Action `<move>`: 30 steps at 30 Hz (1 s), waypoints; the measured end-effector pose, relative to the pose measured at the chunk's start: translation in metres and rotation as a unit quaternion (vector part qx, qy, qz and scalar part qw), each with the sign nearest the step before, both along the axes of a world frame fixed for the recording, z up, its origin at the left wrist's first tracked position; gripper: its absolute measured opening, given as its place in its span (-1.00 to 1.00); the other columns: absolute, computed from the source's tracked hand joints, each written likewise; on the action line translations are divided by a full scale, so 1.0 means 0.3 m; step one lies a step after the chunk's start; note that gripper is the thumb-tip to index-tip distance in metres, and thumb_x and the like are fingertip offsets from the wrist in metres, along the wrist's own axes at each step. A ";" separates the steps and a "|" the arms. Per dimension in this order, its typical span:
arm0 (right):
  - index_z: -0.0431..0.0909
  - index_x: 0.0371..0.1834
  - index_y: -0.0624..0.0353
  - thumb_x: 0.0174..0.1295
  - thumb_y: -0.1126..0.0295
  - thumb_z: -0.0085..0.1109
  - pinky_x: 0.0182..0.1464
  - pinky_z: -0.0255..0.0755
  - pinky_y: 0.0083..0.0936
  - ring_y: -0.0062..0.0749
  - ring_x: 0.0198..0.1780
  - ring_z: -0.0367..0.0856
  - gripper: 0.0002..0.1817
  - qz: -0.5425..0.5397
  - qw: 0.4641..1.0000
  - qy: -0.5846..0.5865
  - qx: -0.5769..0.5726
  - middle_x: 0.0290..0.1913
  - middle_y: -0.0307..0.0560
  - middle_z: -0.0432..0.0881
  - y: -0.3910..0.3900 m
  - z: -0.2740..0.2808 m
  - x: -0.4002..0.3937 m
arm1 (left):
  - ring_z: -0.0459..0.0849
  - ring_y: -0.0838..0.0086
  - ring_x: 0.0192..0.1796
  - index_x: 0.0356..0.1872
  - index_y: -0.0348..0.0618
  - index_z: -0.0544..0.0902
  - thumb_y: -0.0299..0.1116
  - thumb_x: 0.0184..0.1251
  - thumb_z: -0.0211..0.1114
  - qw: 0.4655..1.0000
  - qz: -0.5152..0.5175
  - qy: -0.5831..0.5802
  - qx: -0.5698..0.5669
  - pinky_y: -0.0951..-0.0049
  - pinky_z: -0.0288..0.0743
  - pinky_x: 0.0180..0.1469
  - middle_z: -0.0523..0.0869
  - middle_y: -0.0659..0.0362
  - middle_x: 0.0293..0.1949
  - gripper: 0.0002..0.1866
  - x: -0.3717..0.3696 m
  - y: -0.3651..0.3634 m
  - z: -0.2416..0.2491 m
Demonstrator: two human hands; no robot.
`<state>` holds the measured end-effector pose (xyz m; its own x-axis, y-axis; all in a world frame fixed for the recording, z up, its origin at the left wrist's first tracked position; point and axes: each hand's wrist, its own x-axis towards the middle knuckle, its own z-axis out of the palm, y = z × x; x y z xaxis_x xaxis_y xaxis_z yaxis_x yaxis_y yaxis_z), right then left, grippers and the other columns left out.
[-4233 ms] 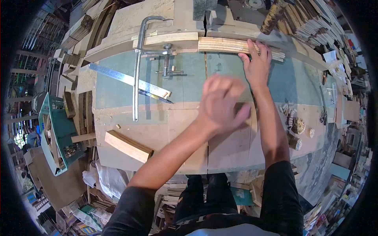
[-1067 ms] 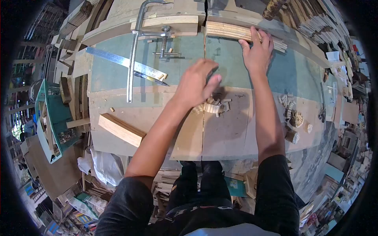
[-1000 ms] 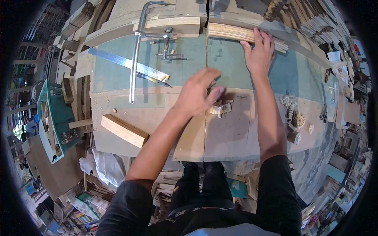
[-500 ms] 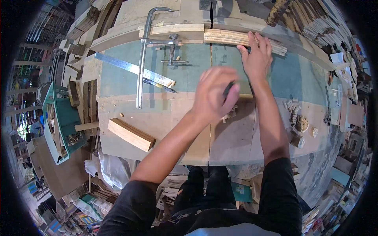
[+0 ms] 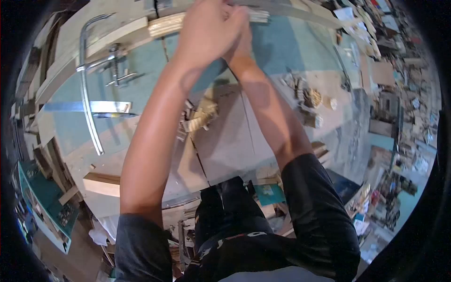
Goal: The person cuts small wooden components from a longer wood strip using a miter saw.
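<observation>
My left hand (image 5: 206,35) is at the top middle with its fingers curled over the bundle of thin wooden strips (image 5: 167,25); what it grips is hidden. Partly behind it, my right hand (image 5: 240,44) reaches to the same strips, its fingers covered by my left hand. The strips lie along a long wooden rail, their ends showing on both sides of my hands. To the left stand a metal F-clamp (image 5: 86,94) and a steel ruler (image 5: 89,107), with a pen (image 5: 110,115) beside the ruler.
Small wooden pieces are heaped on the bench (image 5: 230,136) below my left hand (image 5: 199,116). More short pieces (image 5: 312,97) sit at the right. A wooden block (image 5: 101,184) lies near the front left edge, and a green crate (image 5: 44,207) is beyond it.
My left hand has moved up to the strips and now overlaps my right hand. The view has shifted right, so the bench items appear farther left.
</observation>
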<state>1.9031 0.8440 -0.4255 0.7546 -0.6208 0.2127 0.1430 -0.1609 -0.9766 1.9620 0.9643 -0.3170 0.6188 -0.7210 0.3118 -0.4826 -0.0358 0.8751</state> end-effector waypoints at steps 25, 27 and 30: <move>0.57 0.33 0.10 0.19 0.37 0.35 0.45 0.30 -0.07 0.11 0.44 0.32 -0.43 -0.130 0.861 0.162 -0.465 0.34 0.01 0.53 0.033 0.058 -0.020 | 0.29 -0.02 0.49 0.19 -0.19 0.62 -0.04 0.19 0.41 0.952 -0.107 -0.249 0.139 0.03 0.25 0.47 0.42 -0.07 0.33 -0.40 -0.496 0.251 -0.319; 0.57 0.33 0.09 0.20 0.37 0.34 0.45 0.30 -0.07 0.10 0.44 0.32 -0.43 -0.132 0.860 0.157 -0.467 0.35 -0.01 0.52 0.026 0.046 -0.017 | 0.32 0.00 0.46 0.22 -0.18 0.60 -0.03 0.21 0.39 0.955 -0.106 -0.244 0.134 0.04 0.26 0.45 0.44 -0.06 0.30 -0.39 -0.518 0.229 -0.322; 0.56 0.34 0.08 0.22 0.36 0.33 0.45 0.30 -0.05 0.08 0.46 0.30 -0.44 -0.129 0.862 0.148 -0.468 0.38 -0.03 0.51 0.021 0.036 -0.015 | 0.37 0.04 0.40 0.25 -0.17 0.57 -0.02 0.24 0.36 0.956 -0.100 -0.238 0.136 0.05 0.28 0.41 0.47 -0.04 0.24 -0.38 -0.530 0.218 -0.310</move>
